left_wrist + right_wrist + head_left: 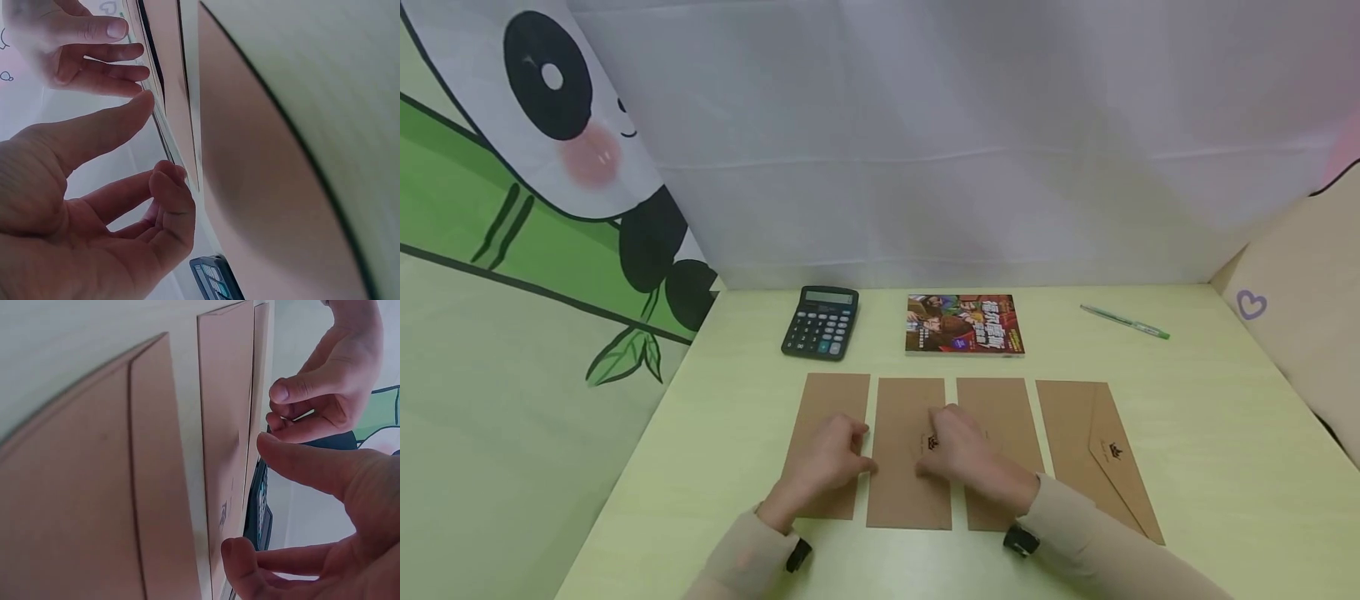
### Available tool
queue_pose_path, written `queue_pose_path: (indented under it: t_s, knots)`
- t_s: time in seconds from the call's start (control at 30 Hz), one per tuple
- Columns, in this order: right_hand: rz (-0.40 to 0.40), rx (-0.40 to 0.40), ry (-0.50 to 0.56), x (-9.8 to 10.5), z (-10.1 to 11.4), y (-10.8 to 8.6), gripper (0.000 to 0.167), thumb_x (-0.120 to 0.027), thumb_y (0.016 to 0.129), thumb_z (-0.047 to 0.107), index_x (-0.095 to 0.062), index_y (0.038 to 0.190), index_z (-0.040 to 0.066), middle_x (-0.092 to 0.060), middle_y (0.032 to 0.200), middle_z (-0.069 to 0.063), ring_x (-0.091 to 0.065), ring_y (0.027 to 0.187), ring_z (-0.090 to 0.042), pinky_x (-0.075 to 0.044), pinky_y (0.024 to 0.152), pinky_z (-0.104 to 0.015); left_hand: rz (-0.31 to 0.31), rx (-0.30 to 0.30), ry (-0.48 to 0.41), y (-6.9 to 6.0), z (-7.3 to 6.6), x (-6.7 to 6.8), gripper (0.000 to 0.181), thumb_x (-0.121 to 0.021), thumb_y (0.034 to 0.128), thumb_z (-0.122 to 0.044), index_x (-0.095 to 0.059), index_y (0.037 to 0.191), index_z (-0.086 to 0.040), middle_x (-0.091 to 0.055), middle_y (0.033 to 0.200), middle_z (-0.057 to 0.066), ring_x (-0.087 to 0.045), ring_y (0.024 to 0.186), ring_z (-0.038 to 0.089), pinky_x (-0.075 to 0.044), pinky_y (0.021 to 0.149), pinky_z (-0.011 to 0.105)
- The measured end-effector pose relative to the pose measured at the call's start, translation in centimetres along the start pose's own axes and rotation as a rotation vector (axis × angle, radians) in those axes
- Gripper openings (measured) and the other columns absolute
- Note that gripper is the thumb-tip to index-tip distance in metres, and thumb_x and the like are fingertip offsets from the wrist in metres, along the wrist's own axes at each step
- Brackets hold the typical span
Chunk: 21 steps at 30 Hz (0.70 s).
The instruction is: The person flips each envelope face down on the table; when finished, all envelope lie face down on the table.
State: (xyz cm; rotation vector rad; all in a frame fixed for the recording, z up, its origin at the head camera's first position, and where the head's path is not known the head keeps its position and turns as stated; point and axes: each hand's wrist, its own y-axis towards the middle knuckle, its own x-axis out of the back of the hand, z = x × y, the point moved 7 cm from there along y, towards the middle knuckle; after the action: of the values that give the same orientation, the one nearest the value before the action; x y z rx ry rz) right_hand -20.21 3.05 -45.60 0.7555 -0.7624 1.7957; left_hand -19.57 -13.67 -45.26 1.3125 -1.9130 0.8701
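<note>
Several brown paper envelopes lie side by side in a row on the table. My left hand (829, 454) is over the leftmost envelope (835, 393), its fingertips by the left edge of the second envelope (904, 500). Over that second envelope's right part, beside its small dark crown mark, is my right hand (966, 457); its wrist crosses the third envelope (996, 398). In both wrist views, thumb and fingers stand apart with nothing pinched between them. The rightmost envelope (1067, 421) shows a slanted flap and a crown mark; the right sleeve covers its lower left part.
Behind the envelopes are a black calculator (822, 323), a colourful book (962, 325) and a green pen (1124, 322). A white cloth (970, 167) hangs along the table's (1240, 433) back edge. Printed cloth (550, 400) stands at the left side.
</note>
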Motion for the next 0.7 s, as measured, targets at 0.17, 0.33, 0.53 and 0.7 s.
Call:
queue_pose_path:
  t_s: [0.17, 0.33, 0.53, 0.7]
  knots:
    - [-0.010, -0.008, 0.001, 0.3, -0.7, -0.1, 0.061, -0.090, 0.059, 0.018, -0.059, 0.106, -0.006, -0.051, 0.088, -0.010, -0.047, 0.075, -0.022, -0.044, 0.063, -0.035, -0.008, -0.050, 0.045, 0.0, -0.4, 0.0, 0.032, -0.085, 0.0677, -0.011, -0.053, 0.062, -0.009, -0.039, 0.058, 0.000, -0.040, 0.059, 0.016, -0.031, 0.052, 0.028]
    - [0.007, -0.032, 0.028, 0.2, -1.1, -0.2, 0.058, -0.089, 0.062, 0.019, -0.058, 0.105, -0.004, -0.048, 0.083, -0.008, -0.048, 0.072, -0.022, -0.043, 0.059, -0.033, -0.004, -0.065, 0.059, 0.0, -0.4, -0.1, 0.032, -0.086, 0.0661, -0.011, -0.054, 0.063, -0.009, -0.040, 0.058, 0.000, -0.040, 0.059, 0.016, -0.032, 0.053, 0.028]
    - [0.013, -0.062, 0.053, 0.2, -1.5, -0.3, 0.058, -0.089, 0.063, 0.021, -0.057, 0.105, -0.003, -0.049, 0.080, -0.007, -0.049, 0.072, -0.022, -0.044, 0.059, -0.033, 0.024, -0.027, 0.053, 0.1, -0.1, -0.5, 0.025, -0.086, 0.0665, -0.011, -0.062, 0.073, -0.005, -0.043, 0.061, 0.002, -0.041, 0.061, 0.017, -0.033, 0.053, 0.029]
    - [0.007, -0.069, 0.078, 0.4, -1.6, -0.3, 0.056, -0.088, 0.065, 0.021, -0.057, 0.105, -0.003, -0.050, 0.080, -0.007, -0.049, 0.072, -0.022, -0.043, 0.058, -0.033, 0.049, -0.032, 0.078, 0.1, -0.1, -0.8, 0.022, -0.084, 0.0664, -0.008, -0.063, 0.074, -0.006, -0.041, 0.059, -0.001, -0.042, 0.061, 0.017, -0.034, 0.054, 0.029]
